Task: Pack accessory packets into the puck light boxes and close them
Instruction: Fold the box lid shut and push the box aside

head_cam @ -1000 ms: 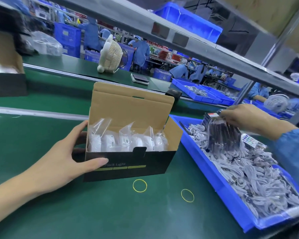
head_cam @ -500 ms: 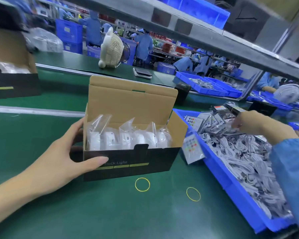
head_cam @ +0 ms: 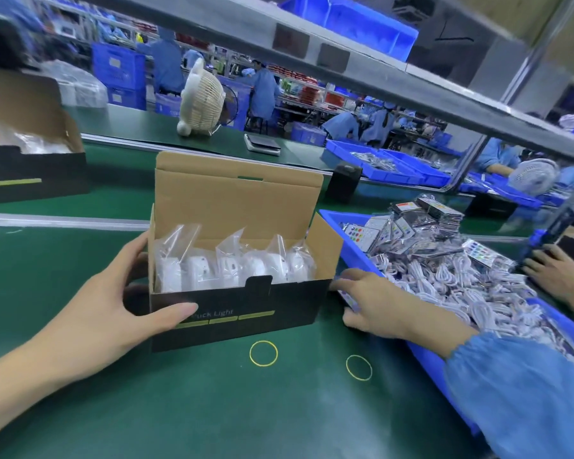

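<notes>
Green desk: the work surface under both hands. Blue bin, just right of the right hand, is heaped with white cable coils and bagged remote-control packets. Puck light box, between the two hands, stands open with its lid flap upright; a row of bagged white puck lights fills it. Left hand: spread around the box's left end, thumb on the black front panel, fingers behind the corner, steadying it. Right hand: lowered to the desk in the gap between box and bin, fingers curled over a fallen remote packet; whether it is pinched yet cannot be told. Two yellow rubber bands lie on the desk just nearer than the box.

Step in hand, judged: retrieving an accessory packet for this box. The next move calls for lifting the packet clear, sliding it beside the lights, then folding the lid down and tucking it.

Against the frame half a second earlier: the right hand was over the bin's pile and the packet leaned loose at the bin wall; the left hand's hold is unchanged.
</notes>
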The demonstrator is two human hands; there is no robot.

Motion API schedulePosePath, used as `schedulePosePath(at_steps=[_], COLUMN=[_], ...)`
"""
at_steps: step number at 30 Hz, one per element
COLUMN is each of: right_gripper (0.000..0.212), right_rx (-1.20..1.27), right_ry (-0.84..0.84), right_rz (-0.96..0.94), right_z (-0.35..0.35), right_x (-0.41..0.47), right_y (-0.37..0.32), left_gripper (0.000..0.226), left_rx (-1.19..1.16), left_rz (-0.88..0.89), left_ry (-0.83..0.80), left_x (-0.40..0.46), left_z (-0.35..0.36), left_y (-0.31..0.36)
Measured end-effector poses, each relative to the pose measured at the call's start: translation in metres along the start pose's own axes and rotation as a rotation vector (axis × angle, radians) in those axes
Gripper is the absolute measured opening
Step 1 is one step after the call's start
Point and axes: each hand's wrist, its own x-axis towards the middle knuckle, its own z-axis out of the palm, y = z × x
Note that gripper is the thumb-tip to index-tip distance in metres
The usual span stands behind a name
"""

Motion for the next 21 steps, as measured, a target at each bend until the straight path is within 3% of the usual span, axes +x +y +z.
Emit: schedulePosePath(at_steps=[2,4,7,10,12,15,19,21], right_gripper=[0.056,0.048,0.025,0.035,0.035,0.034,0.027,0.026], right_rx=[0.082,0.157,0.298,0.578,0.628,0.471,-0.085,-0.196], right_ry=[0.024,0.134,0.394,0.802,0.967,0.905,0.527,0.372], right_rz=[0.061,0.087,0.064,0.046,-0.147,-0.414,-0.209,-0.191], right_z=[0.002,0.007,-0.007,-0.057,-0.092,-0.116,-0.095,-0.077], right_x=[-0.003,-0.005,-0.011,-0.023,-0.028,-0.012,0.035,0.048], right_y=[-0.001,-0.007,-0.008,-0.003,-0.016,-0.057,-0.092,-0.098], left_gripper=[0.105,0.104,0.107,0.111,0.112,0.112,0.117,0.118], left_rx=[-0.004,-0.017,-0.025,-0.04,-0.048,-0.049,-0.047,-0.049], left_rz=[-0.006,-0.015,-0.045,-0.059,-0.068,-0.091,-0.097,-0.098], left_ry=[-0.006,-0.003,-0.004,-0.006,0.001,0.006,0.01,0.024], left_x=[0.0,-0.001,-0.004,-0.005,-0.005,-0.006,-0.007,-0.006], left_z=[0.001,0.002,0.004,0.004,0.003,0.001,-0.002,-0.002], left_y=[0.002,0.005,0.008,0.011,0.012,0.01,0.009,0.007])
